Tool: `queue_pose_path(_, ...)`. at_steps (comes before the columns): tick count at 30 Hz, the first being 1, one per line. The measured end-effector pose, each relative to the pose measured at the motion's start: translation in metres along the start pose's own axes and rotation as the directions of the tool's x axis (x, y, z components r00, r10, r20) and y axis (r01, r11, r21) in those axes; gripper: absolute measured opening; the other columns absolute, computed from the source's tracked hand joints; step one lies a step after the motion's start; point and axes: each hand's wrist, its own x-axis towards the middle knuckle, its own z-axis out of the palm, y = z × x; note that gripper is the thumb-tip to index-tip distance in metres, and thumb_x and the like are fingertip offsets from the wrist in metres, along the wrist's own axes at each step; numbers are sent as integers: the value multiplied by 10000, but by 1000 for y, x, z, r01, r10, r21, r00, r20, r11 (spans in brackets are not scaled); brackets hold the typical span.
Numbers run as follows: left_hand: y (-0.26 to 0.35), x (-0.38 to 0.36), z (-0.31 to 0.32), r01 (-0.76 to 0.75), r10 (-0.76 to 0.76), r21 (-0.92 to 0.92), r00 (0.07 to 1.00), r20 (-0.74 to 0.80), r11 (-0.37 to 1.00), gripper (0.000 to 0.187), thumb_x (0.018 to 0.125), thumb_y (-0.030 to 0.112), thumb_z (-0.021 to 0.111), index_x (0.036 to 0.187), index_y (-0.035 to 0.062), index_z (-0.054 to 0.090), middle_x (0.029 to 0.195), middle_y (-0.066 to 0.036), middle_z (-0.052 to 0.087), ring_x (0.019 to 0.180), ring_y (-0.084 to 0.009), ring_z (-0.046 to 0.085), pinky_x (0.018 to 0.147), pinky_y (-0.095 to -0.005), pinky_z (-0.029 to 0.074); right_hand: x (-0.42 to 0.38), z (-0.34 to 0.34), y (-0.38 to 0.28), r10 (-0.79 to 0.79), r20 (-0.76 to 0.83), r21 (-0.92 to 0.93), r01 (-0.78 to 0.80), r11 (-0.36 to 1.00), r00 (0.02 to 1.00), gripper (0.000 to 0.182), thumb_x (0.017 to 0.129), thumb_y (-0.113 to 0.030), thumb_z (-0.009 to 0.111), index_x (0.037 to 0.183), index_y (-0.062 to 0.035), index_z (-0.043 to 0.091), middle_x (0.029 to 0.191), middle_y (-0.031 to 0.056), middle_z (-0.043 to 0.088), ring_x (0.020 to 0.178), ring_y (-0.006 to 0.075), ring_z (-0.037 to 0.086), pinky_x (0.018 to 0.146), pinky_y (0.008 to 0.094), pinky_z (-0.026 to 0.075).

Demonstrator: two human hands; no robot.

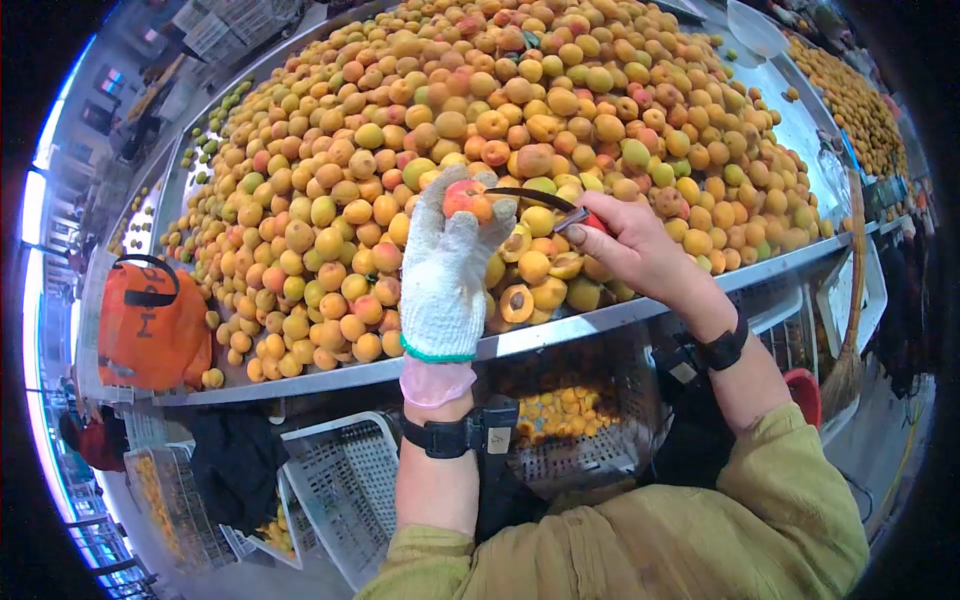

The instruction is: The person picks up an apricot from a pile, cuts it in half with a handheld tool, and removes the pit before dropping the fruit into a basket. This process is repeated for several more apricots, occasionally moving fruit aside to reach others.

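Note:
My left hand (445, 270), in a white knitted glove with a green hem, holds up a reddish-orange apricot (466, 201) between thumb and fingers. My right hand (630, 240) is bare and wrapped round the red handle of a curved knife (535, 197). The knife's dark blade points left, its tip at the right side of the held fruit. Both hands are over the near edge of a large heap of apricots (340, 210). Just below the blade lies a cut apricot half (516, 303) with its stone showing.
The metal table rim (540, 338) runs in front of me. An orange bag (150, 325) stands at the left. Below the rim are a crate with cut fruit (575, 460) and a white crate (345, 490). A straw broom (850, 375) leans at the right.

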Motion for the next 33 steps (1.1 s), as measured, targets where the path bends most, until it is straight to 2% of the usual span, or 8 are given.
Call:
queue_pose_path(14, -2, 0, 0, 17, -16, -118, 1000, 10, 993, 476, 927, 156, 571, 1335, -2, 383, 1290, -197, 492, 1124, -277, 551, 953, -401, 469, 1, 11, -11, 48, -27, -112, -50, 992, 998, 274, 900, -291, 590, 816, -40, 520, 635, 140, 527, 588, 295, 558, 536, 385, 426)
queue_pose_path(20, 2, 0, -1, -27, 29, 63, 999, -22, 998, 467, 931, 203, 569, 1332, 19, 415, 1260, -159, 522, 1145, -275, 540, 987, -408, 446, 0, 17, -11, -2, -27, -221, -4, 975, 1000, 331, 894, -359, 584, 790, -54, 505, 649, 158, 564, 635, 364, 583, 538, 430, 437)
queue_pose_path(22, 12, 0, -3, -46, 42, 479, 999, 20, 877, 462, 935, 205, 562, 1328, 9, 419, 1259, -167, 524, 1140, -278, 547, 981, -395, 452, 1, 2, -18, 55, 26, -254, -46, 966, 998, 335, 894, -371, 580, 795, -58, 510, 645, 159, 564, 631, 365, 585, 536, 431, 439)
queue_pose_path(26, 15, -2, -3, -45, -26, 667, 995, 96, 743, 455, 936, 207, 560, 1320, 4, 425, 1255, -171, 528, 1135, -286, 551, 980, -387, 452, -4, 7, -18, 82, 30, -299, -70, 952, 996, 348, 894, -394, 569, 798, -64, 519, 642, 158, 570, 626, 367, 594, 538, 441, 445)
queue_pose_path(28, 2, -2, 2, 70, -65, 111, 997, -53, 991, 434, 924, 144, 578, 1300, -21, 437, 1223, -133, 541, 1114, -233, 556, 967, -329, 445, -9, 29, -15, 36, -66, -230, -50, 972, 997, 309, 897, -357, 575, 823, -67, 497, 651, 156, 584, 627, 370, 601, 542, 455, 456)
queue_pose_path(30, -11, -6, 18, 63, -76, -234, 996, -45, 970, 483, 929, 263, 585, 1302, -8, 440, 1211, -136, 551, 1091, -243, 576, 940, -336, 467, -11, 40, -15, 33, -143, -167, -57, 984, 989, 295, 895, -344, 579, 828, -72, 489, 648, 157, 581, 626, 371, 603, 530, 459, 456)
queue_pose_path(32, -15, -3, 20, 75, -90, -246, 995, -49, 966, 487, 933, 276, 579, 1304, -7, 439, 1211, -130, 549, 1097, -228, 571, 941, -335, 467, -7, 41, -12, 18, -149, -190, -47, 981, 989, 293, 891, -343, 583, 826, -73, 492, 643, 155, 579, 625, 371, 605, 526, 460, 456)
queue_pose_path(33, -11, -3, 16, 56, -58, -60, 997, -41, 997, 487, 933, 275, 578, 1304, -9, 438, 1208, -127, 548, 1100, -226, 566, 949, -336, 463, -6, 40, -11, 5, -153, -209, -37, 977, 988, 291, 888, -343, 586, 825, -74, 495, 638, 154, 578, 625, 370, 607, 521, 460, 456)
